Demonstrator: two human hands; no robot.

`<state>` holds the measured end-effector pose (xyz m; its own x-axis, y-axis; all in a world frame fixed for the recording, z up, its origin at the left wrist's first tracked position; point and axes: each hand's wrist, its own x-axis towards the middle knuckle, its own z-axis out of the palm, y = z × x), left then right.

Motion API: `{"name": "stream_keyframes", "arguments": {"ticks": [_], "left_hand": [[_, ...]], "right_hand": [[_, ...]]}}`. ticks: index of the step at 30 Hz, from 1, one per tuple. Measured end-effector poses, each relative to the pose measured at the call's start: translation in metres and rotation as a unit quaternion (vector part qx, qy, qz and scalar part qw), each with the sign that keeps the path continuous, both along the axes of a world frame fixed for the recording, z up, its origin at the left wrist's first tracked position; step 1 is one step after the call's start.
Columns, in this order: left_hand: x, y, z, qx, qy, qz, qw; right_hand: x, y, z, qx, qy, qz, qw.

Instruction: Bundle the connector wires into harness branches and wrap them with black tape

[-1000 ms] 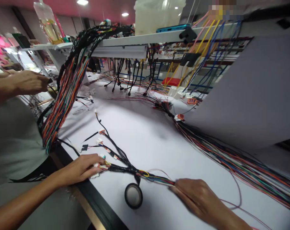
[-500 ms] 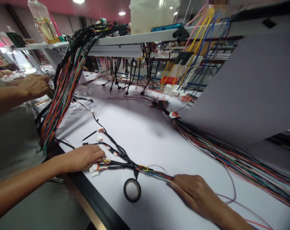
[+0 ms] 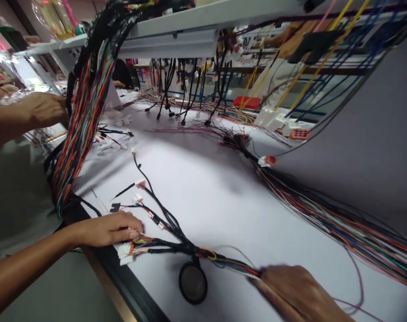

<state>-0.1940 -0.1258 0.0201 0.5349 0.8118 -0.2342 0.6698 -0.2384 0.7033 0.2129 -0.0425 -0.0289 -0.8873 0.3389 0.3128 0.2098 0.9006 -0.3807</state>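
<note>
A small black-taped wire harness (image 3: 176,232) with several branches lies on the white table (image 3: 210,188). My left hand (image 3: 111,229) rests flat on the table edge, fingers stretched out over the harness's branch ends, just above its white connectors (image 3: 124,254). My right hand (image 3: 300,293), blurred, is closed on the harness's coloured wire tail at the lower right. A black tape roll (image 3: 193,282) lies flat between my hands, just below the harness trunk.
A thick multicoloured wire bundle (image 3: 79,129) hangs from the overhead shelf (image 3: 190,18) at the left. Another person's hand (image 3: 42,109) works behind it. More coloured wires (image 3: 340,223) run under a grey board (image 3: 374,134) at the right. Connectors and cables crowd the far side.
The view has tipped down and drawn closer. My left hand has slid slightly off the white connectors, and my right hand has moved a little right along the wire tail.
</note>
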Motion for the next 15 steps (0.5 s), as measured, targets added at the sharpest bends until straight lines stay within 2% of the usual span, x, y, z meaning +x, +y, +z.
{"name": "stream_keyframes", "arguments": {"ticks": [4,9,15], "left_hand": [[0.000,0.002,0.002,-0.077,0.022,0.007,0.997],[0.005,0.000,0.000,-0.070,0.024,0.027,0.997],[0.009,0.000,-0.010,-0.011,-0.010,0.044,0.999]], "right_hand": [[-0.001,0.002,-0.003,-0.033,-0.009,-0.013,0.999],[0.001,0.001,-0.011,-0.051,-0.037,-0.032,0.997],[0.001,-0.002,-0.012,-0.056,-0.044,-0.020,0.997]]}}
